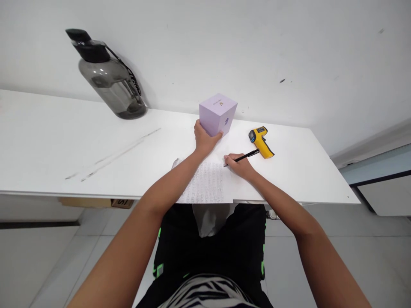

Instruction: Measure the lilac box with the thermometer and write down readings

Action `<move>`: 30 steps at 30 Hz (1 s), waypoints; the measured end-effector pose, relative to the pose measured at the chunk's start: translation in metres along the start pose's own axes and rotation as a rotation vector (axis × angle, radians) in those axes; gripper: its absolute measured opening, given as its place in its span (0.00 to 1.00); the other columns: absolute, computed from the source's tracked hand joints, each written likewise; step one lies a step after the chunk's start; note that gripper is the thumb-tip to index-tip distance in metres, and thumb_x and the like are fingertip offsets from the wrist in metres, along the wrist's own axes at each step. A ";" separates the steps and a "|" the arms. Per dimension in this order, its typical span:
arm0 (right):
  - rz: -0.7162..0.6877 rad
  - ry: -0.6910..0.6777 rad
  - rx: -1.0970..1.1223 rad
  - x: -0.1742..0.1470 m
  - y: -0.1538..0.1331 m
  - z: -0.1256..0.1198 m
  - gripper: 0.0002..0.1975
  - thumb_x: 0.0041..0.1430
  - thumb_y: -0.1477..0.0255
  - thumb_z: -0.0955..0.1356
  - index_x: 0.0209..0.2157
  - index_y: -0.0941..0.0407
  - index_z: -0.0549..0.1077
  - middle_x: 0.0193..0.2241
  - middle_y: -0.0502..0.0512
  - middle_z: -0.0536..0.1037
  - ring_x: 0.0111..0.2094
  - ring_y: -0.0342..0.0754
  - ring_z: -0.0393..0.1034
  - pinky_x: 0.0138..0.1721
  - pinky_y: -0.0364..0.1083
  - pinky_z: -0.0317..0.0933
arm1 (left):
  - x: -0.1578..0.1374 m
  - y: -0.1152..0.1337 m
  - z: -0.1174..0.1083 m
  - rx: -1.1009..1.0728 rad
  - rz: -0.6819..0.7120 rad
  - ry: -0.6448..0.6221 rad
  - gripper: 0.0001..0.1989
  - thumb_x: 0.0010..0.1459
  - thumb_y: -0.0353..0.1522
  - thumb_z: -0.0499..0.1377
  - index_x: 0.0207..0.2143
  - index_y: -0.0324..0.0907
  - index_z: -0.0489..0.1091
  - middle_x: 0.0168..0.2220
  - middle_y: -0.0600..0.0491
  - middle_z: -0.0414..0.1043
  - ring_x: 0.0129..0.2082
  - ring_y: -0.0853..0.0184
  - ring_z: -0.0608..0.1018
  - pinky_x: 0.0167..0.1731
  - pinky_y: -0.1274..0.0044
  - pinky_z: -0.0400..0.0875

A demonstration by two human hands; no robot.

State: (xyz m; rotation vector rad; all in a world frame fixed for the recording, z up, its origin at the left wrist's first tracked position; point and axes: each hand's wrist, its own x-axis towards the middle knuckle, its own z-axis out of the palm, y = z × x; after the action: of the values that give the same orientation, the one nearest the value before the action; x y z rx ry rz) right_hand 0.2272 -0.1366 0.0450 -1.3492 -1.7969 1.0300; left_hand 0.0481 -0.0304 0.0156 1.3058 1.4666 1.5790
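A lilac box (pixel 213 117) stands near the wall, with my left hand (pixel 206 140) wrapped round its lower front, thumb on the right and fingers on the left. Between the fingertips of my right hand (pixel 239 164) is a black pen (pixel 247 155), its tip down at the upper right of a sheet of paper (pixel 205 186). Rows of handwriting cover much of that sheet, which reaches the table's front edge. Just right of the pen's back end lies a yellow and black infrared thermometer (pixel 261 141).
On the left, a grey see-through water bottle (pixel 112 81) with a black lid and strap stands by the wall. Dark streaks mark the white table (pixel 48 141). Below its front edge at left a cardboard box (pixel 96 202) shows.
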 end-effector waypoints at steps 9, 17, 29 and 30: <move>0.005 -0.015 0.038 0.000 0.000 -0.003 0.23 0.66 0.52 0.69 0.22 0.51 0.75 0.25 0.53 0.78 0.33 0.51 0.73 0.41 0.50 0.67 | 0.002 -0.005 0.001 -0.008 -0.003 -0.001 0.57 0.44 0.37 0.84 0.71 0.54 0.57 0.72 0.42 0.62 0.79 0.40 0.64 0.80 0.51 0.60; -0.002 -0.019 0.000 -0.001 -0.001 -0.004 0.24 0.66 0.50 0.69 0.22 0.51 0.73 0.25 0.53 0.79 0.33 0.52 0.75 0.41 0.50 0.68 | 0.002 -0.008 0.004 0.012 0.019 0.002 0.58 0.43 0.40 0.85 0.70 0.54 0.57 0.72 0.41 0.62 0.80 0.40 0.63 0.79 0.52 0.60; -0.030 0.013 -0.023 -0.002 0.001 -0.004 0.24 0.64 0.48 0.68 0.23 0.51 0.72 0.23 0.52 0.74 0.32 0.51 0.70 0.40 0.51 0.66 | 0.004 -0.010 0.008 0.004 0.027 0.017 0.58 0.43 0.38 0.84 0.69 0.54 0.55 0.71 0.40 0.63 0.79 0.39 0.64 0.79 0.51 0.60; -0.028 0.013 -0.024 -0.002 0.000 -0.005 0.24 0.63 0.48 0.68 0.22 0.51 0.72 0.23 0.52 0.74 0.32 0.51 0.70 0.40 0.51 0.66 | 0.004 -0.011 0.008 -0.002 0.031 0.017 0.58 0.43 0.39 0.85 0.69 0.54 0.55 0.71 0.40 0.63 0.79 0.39 0.64 0.79 0.51 0.60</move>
State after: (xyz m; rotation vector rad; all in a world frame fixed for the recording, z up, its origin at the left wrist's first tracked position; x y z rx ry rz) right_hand 0.2318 -0.1373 0.0467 -1.3380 -1.8189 0.9861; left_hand 0.0524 -0.0216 0.0047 1.3230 1.4617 1.6143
